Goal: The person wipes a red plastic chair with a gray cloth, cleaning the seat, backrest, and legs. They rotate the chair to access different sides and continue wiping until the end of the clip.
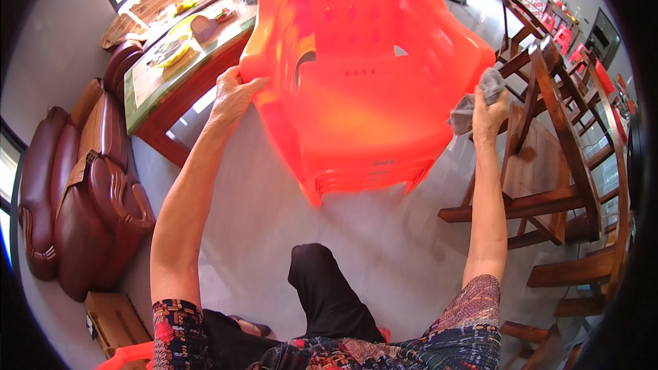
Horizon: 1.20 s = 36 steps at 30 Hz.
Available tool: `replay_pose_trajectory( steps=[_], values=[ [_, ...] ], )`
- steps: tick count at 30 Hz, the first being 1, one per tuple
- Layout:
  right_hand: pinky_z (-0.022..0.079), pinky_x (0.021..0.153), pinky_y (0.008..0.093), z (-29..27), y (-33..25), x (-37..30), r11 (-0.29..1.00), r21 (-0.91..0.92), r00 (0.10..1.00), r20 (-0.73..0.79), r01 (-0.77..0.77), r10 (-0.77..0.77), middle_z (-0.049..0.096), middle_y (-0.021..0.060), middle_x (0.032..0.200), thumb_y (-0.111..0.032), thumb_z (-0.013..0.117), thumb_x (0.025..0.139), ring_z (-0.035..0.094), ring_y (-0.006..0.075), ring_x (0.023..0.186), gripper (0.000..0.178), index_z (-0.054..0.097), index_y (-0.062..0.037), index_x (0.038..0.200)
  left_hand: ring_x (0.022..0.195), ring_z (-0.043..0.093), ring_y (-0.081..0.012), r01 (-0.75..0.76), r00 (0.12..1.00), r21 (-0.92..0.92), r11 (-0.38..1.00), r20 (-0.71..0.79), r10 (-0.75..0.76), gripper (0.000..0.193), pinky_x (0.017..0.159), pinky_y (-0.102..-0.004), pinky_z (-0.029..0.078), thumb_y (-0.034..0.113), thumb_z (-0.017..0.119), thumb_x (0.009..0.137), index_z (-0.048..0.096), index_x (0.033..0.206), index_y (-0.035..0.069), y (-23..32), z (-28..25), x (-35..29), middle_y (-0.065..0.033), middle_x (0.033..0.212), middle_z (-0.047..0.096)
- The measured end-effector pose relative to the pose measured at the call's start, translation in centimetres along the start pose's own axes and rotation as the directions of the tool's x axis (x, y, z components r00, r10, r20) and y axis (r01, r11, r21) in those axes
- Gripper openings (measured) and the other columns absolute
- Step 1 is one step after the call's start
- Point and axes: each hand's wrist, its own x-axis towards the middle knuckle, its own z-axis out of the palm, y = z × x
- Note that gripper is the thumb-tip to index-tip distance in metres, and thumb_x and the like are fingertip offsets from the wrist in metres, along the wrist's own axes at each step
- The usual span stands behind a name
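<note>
A stack of orange plastic armchairs (356,75) fills the middle of the view, raised in front of me. My left hand (232,93) grips the stack's left armrest edge. My right hand (488,111) is closed on a grey cloth (473,101) and rests against the right armrest. Both my forearms reach up from the lower edge. My knee in black trousers (317,281) shows below the chairs.
A dark red leather sofa (82,185) stands at the left. Behind it is a wooden table with a green top (147,89) bearing dishes. Wooden chairs (555,157) crowd the right side. A cardboard box (113,322) lies at the lower left on the pale tiled floor (384,247).
</note>
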Motion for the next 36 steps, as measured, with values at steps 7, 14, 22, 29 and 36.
replay_pose_trajectory(
  steps=[7,14,22,29,36],
  values=[
    [0.045,0.078,0.0507,4.5,3.4,-8.9,0.700,-0.663,0.958,0.260,0.265,-0.117,0.063,0.0135,0.105,-0.030,0.065,0.083,0.057,0.0303,0.105,0.035,0.055,-0.0068,0.106,0.112,0.057,-0.0242,-0.121,0.993,0.332,0.936,0.039,0.114,0.054,0.091,-0.0363,0.048,0.021,0.072,0.077,0.055,0.122,-0.003,-1.1,-2.6,-5.9,-0.0176,0.120,0.059],
    [0.045,0.072,0.0477,9.8,-0.6,-15.1,0.660,-0.625,0.906,0.348,0.416,-0.241,0.063,0.0068,0.098,-0.034,0.062,0.084,0.060,0.0246,0.097,0.028,0.055,-0.0086,0.092,0.088,0.061,-0.0128,0.357,0.932,0.187,0.915,-0.131,-0.337,0.039,0.077,-0.0263,0.050,0.013,0.069,0.082,0.057,0.116,-0.003,-12.9,-15.8,-24.6,-0.0079,0.102,0.062],
    [0.046,0.072,0.0433,18.3,-8.5,-23.5,0.618,-0.170,0.600,0.532,0.767,-0.598,0.059,0.0100,0.090,-0.030,0.064,0.082,0.058,0.0290,0.088,0.026,0.057,-0.0075,0.093,0.101,0.060,-0.0323,0.723,0.681,0.534,0.439,-0.659,-0.321,0.041,0.089,-0.0406,0.047,0.020,0.072,0.072,0.063,0.106,0.000,-19.2,-20.8,-48.7,-0.0177,0.106,0.064],
    [0.047,0.094,0.0399,18.4,-6.4,-26.8,0.243,0.030,0.182,0.576,0.970,-0.797,0.061,0.0124,0.116,-0.017,0.056,0.091,0.057,0.0295,0.109,0.022,0.062,-0.0064,0.109,0.108,0.054,-0.0307,0.913,0.275,0.159,0.375,-0.920,-0.278,0.050,0.096,-0.0414,0.038,0.047,0.073,0.072,0.068,0.098,0.005,-17.9,-21.8,-61.2,-0.0159,0.108,0.063],
    [0.046,0.091,0.0404,18.0,-3.3,-29.5,0.243,0.160,0.077,0.665,0.957,-0.743,0.061,0.0114,0.116,-0.023,0.056,0.090,0.056,0.0285,0.109,0.025,0.063,-0.0071,0.108,0.119,0.042,-0.0369,0.987,-0.072,-0.058,0.152,-0.993,0.090,0.053,0.101,-0.0466,0.037,0.020,0.076,0.069,0.055,0.114,0.005,-17.6,-21.4,-73.0,-0.0192,0.120,0.047]
  ],
)
